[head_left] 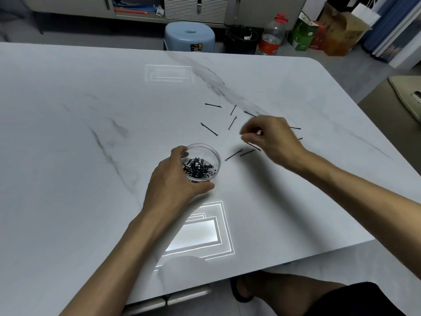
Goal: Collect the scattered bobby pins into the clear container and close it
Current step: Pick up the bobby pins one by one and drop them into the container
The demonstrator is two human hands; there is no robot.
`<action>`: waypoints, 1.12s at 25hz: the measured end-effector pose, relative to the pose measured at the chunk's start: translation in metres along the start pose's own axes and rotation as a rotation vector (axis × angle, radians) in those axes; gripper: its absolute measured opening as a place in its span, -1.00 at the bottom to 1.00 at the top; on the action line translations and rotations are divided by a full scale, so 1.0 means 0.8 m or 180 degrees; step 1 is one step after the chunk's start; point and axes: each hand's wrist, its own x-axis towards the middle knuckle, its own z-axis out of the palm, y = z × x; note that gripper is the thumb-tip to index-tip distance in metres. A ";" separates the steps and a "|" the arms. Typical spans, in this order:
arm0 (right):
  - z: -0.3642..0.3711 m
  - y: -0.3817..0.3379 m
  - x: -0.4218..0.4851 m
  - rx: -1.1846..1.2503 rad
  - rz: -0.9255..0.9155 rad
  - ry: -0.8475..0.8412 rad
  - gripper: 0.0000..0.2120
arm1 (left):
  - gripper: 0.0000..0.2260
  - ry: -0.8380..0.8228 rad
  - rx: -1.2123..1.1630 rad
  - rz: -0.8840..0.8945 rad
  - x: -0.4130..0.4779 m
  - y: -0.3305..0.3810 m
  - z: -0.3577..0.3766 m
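Observation:
A round clear container [214, 153] stands on the white marble table [91, 124], holding a heap of black bobby pins [198, 169]. My left hand [175, 179] wraps around the container's near left side. Several more bobby pins [209, 129] lie scattered on the table beyond and to the right of the container. My right hand [273, 137] hovers over them, motion-blurred, fingertips pinched together, with one bobby pin [252, 145] angled just below the fingers. Whether that pin is held or lies on the table, I cannot tell. No lid is visible.
Ceiling light reflects on the table near the front edge [198, 233]. Beyond the far edge stand a blue stool [189, 36], a plastic bottle [272, 35] and cardboard boxes [337, 30]. My knee shows below the table's near right corner.

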 end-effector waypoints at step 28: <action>0.012 0.031 0.000 -0.0077 0.0370 -0.0061 -0.82 | -0.19 -0.0016 -0.0026 0.0023 0.003 0.000 -0.001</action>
